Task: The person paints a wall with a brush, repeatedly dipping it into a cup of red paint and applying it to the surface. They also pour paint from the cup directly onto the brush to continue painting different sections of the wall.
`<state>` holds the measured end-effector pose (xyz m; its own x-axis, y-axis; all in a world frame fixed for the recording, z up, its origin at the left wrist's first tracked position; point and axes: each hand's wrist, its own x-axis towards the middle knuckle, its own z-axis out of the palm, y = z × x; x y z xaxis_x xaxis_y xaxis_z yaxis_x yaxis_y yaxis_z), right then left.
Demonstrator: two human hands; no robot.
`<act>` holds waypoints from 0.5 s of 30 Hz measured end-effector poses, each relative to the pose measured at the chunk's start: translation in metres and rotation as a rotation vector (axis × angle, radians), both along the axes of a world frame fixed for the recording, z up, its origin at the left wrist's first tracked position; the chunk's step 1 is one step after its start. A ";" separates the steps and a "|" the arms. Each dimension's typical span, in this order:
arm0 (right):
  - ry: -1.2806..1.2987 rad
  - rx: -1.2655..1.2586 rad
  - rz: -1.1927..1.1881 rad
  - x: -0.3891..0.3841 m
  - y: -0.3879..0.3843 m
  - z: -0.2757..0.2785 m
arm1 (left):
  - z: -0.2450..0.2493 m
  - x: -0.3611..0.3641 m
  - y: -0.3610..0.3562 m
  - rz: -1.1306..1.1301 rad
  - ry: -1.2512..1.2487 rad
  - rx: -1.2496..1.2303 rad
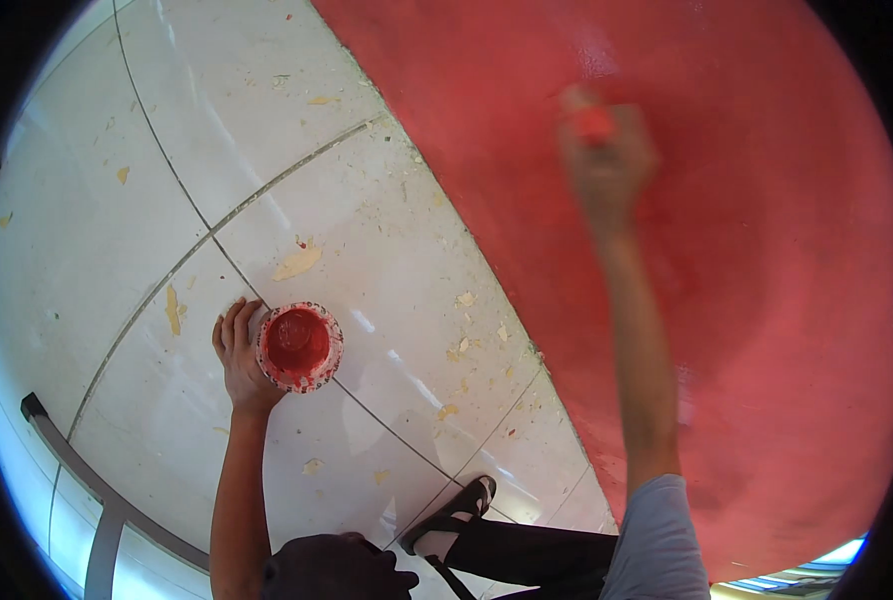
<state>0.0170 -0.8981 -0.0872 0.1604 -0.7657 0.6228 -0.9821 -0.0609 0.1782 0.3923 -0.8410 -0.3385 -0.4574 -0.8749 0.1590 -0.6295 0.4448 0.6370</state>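
Observation:
My left hand [242, 352] grips the left side of a round paint pot [333, 345] with its fingers curved along the wall. The pot's pale rim is splashed with red, and wet red paint [298, 340] lies inside. My right hand [612, 170] is up against the red-painted wall [767, 250], smeared by motion. Its fingers are closed round a red paint-covered tool [595, 124]; blur hides what kind it is.
Pale floor tiles [387, 260] with dark joints meet the red wall along a slanting edge. Paint flakes [299, 262] are scattered over the tiles. A grey metal frame [107, 500] stands at lower left. My sandalled foot [452, 515] is near the wall's base.

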 end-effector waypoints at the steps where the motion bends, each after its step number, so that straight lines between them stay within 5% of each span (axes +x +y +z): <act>1: -0.035 -0.128 0.062 0.001 -0.002 0.033 | -0.001 0.000 0.000 0.004 0.006 -0.003; 6: 0.191 -0.169 0.108 0.003 -0.008 0.023 | 0.001 0.000 0.000 0.002 0.005 -0.006; 8: 0.296 0.126 -0.077 0.001 -0.011 -0.058 | 0.003 0.000 -0.001 -0.002 0.007 -0.010; 10: 0.051 0.304 0.027 0.009 -0.013 -0.132 | 0.004 -0.001 0.000 0.004 0.013 -0.014; 11: -0.070 0.400 0.022 0.024 -0.013 -0.140 | 0.003 0.000 0.002 0.007 0.010 -0.007; 15: -0.057 0.132 0.036 0.021 -0.023 -0.079 | 0.002 0.000 -0.001 0.009 0.025 -0.018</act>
<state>0.0382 -0.9213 -0.1663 0.1565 -0.8358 0.5263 -0.9872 -0.1155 0.1102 0.3921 -0.8421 -0.3364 -0.4449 -0.8760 0.1862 -0.6174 0.4506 0.6448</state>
